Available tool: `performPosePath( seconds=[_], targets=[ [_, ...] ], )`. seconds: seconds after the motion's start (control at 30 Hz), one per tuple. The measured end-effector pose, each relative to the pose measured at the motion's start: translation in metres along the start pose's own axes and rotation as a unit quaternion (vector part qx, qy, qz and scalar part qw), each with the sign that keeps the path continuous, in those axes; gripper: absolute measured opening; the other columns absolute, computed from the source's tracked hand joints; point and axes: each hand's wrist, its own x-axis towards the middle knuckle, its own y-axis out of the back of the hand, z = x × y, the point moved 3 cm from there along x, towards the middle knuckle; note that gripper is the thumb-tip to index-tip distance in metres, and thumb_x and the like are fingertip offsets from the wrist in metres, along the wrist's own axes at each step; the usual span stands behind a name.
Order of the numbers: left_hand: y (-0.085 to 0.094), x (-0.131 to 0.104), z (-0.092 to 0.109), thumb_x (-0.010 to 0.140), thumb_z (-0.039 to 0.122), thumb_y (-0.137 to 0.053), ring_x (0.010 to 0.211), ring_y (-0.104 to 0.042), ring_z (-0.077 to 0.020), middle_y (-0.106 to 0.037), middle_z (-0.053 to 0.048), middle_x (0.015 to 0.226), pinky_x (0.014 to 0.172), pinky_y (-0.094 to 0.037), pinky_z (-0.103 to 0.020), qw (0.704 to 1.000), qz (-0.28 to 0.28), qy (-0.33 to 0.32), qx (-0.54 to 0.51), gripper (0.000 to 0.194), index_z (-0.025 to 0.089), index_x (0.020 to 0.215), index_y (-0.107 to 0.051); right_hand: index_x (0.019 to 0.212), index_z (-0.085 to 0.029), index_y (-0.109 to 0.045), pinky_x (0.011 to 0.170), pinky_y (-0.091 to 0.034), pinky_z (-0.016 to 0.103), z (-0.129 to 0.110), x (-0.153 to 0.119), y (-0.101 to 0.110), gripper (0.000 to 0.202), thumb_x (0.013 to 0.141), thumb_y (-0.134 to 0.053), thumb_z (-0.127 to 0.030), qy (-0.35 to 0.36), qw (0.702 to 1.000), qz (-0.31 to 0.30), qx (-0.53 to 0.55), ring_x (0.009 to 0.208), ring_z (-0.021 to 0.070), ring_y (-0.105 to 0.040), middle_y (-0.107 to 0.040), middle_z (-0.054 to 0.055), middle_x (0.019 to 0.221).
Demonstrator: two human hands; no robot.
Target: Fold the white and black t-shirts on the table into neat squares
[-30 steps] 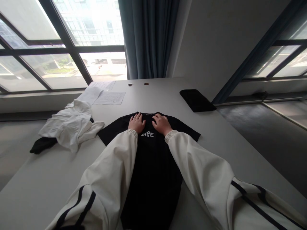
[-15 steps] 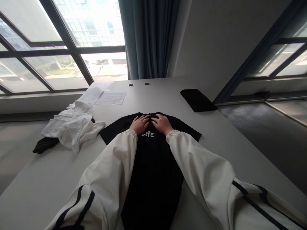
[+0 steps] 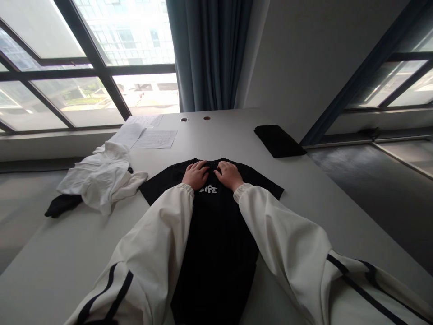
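A black T-shirt (image 3: 219,234) lies spread out in front of me, its collar at the far end and its short sleeves out to both sides. White lettering crosses its chest. My left hand (image 3: 196,175) rests by the left side of the collar, fingers bent and closed on the fabric. On the collar's right side, my right hand (image 3: 229,175) has its fingers curled on the cloth in the same way. The fingertips are partly hidden, so the exact hold is hard to see.
The shirt is on a white table (image 3: 338,225). A crumpled white garment (image 3: 98,176) with a black piece under it lies at left, with paper sheets (image 3: 155,138) behind. A folded black cloth (image 3: 280,141) sits at back right. A blue curtain (image 3: 209,54) hangs beyond.
The fingers of both my hands, flatter on the shirt before, are now bent and drawn together at the collar. The shirt lies in nearly the same place.
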Motion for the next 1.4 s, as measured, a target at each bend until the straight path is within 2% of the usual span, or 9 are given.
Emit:
performPosePath(
  seconds=[0.13, 0.27, 0.4, 0.63, 0.93, 1.2, 1.4],
  targets=[
    [-0.002, 0.000, 0.002, 0.107, 0.034, -0.040, 0.153, -0.045, -0.0181, -0.053, 0.005, 0.163, 0.132, -0.025, -0.044, 0.999, -0.028, -0.017, -0.008, 0.045, 0.037, 0.147, -0.061, 0.126, -0.022, -0.069, 0.119, -0.035, 0.049, -0.001, -0.001, -0.002, 0.032, 0.108, -0.048, -0.039, 0.029, 0.999, -0.019, 0.016, 0.137, 0.0300, -0.054, -0.066, 0.012, 0.147],
    [-0.004, 0.003, 0.000, 0.107, 0.039, -0.041, 0.158, -0.038, -0.0198, -0.047, 0.005, 0.168, 0.133, -0.023, -0.048, 0.999, -0.038, 0.005, -0.015, 0.042, 0.036, 0.144, -0.061, 0.136, -0.024, -0.067, 0.123, -0.030, 0.054, -0.003, -0.002, -0.002, 0.038, 0.109, -0.045, -0.038, 0.046, 0.999, -0.018, 0.023, 0.148, 0.0287, -0.047, -0.057, 0.009, 0.160],
    [-0.007, 0.005, -0.002, 0.106, 0.044, -0.044, 0.162, -0.031, -0.0224, -0.042, 0.004, 0.171, 0.134, -0.020, -0.051, 0.998, -0.050, 0.011, -0.033, 0.042, 0.033, 0.144, -0.060, 0.156, -0.031, -0.054, 0.128, -0.023, 0.061, -0.003, -0.002, -0.007, 0.049, 0.110, -0.043, -0.041, 0.054, 0.996, -0.073, 0.011, 0.157, 0.0291, -0.038, -0.048, 0.004, 0.168],
    [-0.009, 0.006, -0.004, 0.105, 0.045, -0.047, 0.163, -0.028, -0.0282, -0.040, 0.001, 0.172, 0.134, -0.018, -0.057, 0.997, -0.051, 0.015, -0.050, 0.040, 0.029, 0.138, -0.062, 0.159, -0.041, -0.052, 0.129, -0.017, 0.067, 0.003, 0.006, -0.014, 0.050, 0.111, -0.041, -0.053, 0.045, 0.992, -0.121, -0.007, 0.161, 0.0340, -0.029, -0.037, -0.003, 0.174],
    [-0.011, 0.007, -0.009, 0.105, 0.041, -0.046, 0.160, -0.034, -0.0256, -0.047, -0.004, 0.168, 0.135, -0.013, -0.055, 0.996, -0.019, 0.056, -0.073, 0.036, 0.026, 0.131, -0.067, 0.145, -0.038, -0.067, 0.130, -0.018, 0.065, 0.011, 0.010, -0.014, 0.042, 0.111, -0.045, -0.049, 0.021, 0.992, -0.111, 0.053, 0.160, 0.0324, -0.032, -0.044, -0.001, 0.169],
    [-0.010, 0.007, -0.011, 0.105, 0.038, -0.044, 0.159, -0.037, -0.0253, -0.048, -0.006, 0.167, 0.135, -0.013, -0.056, 0.991, 0.004, 0.117, -0.061, 0.036, 0.024, 0.130, -0.067, 0.124, -0.030, -0.081, 0.130, -0.027, 0.053, 0.014, 0.011, -0.013, 0.041, 0.112, -0.044, -0.044, -0.020, 0.994, -0.059, 0.086, 0.157, 0.0307, -0.039, -0.060, -0.001, 0.157],
    [-0.009, 0.008, -0.009, 0.104, 0.034, -0.044, 0.160, -0.034, -0.0258, -0.047, -0.007, 0.168, 0.135, -0.014, -0.056, 0.991, -0.002, 0.121, -0.057, 0.042, 0.020, 0.139, -0.062, 0.136, -0.022, -0.073, 0.127, -0.032, 0.048, 0.013, 0.009, -0.014, 0.042, 0.110, -0.047, -0.042, -0.028, 0.997, -0.004, 0.068, 0.149, 0.0313, -0.049, -0.067, 0.006, 0.150]
  ],
)
